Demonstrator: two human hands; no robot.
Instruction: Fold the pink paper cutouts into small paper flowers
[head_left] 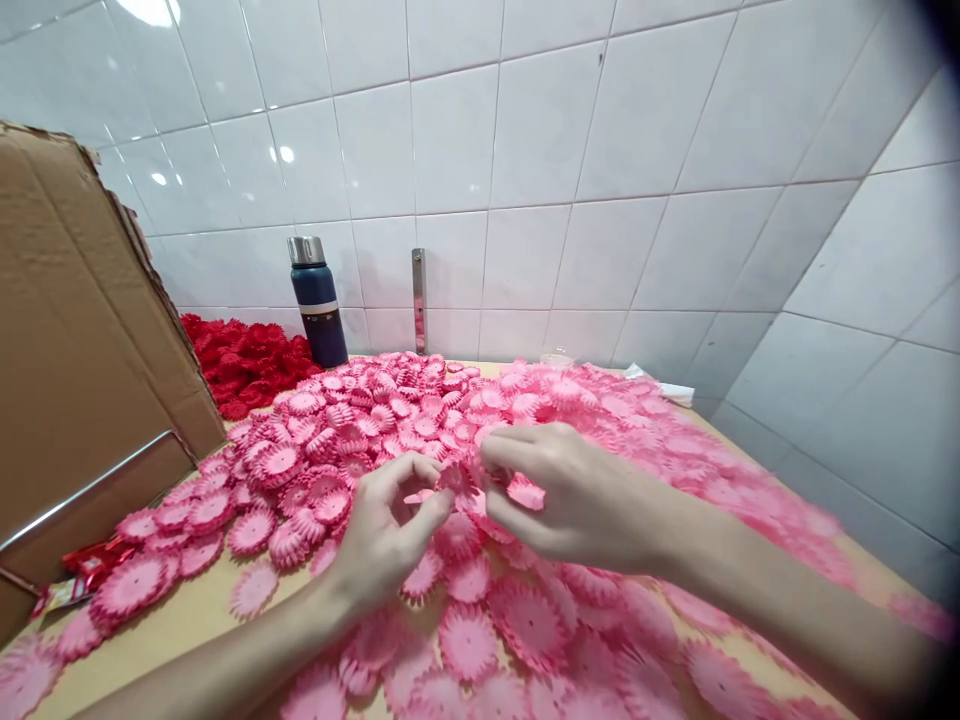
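Observation:
My left hand pinches the edge of a small pink petal disc between thumb and fingers. On the disc's other side, my right hand is closed, with curled fingertips at its right edge. Part of the disc is hidden by the fingers. Beneath and around both hands spread many pink petal discs with frilled edges, some stacked, some lying flat, such as one frilled disc below the hands. Many show a small hole in the middle.
A dark blue bottle with a steel lid stands at the back, beside a heap of red frilled pieces. A large cardboard box borders the left side. A tiled wall closes off the back and right. A red wrapper lies near the box.

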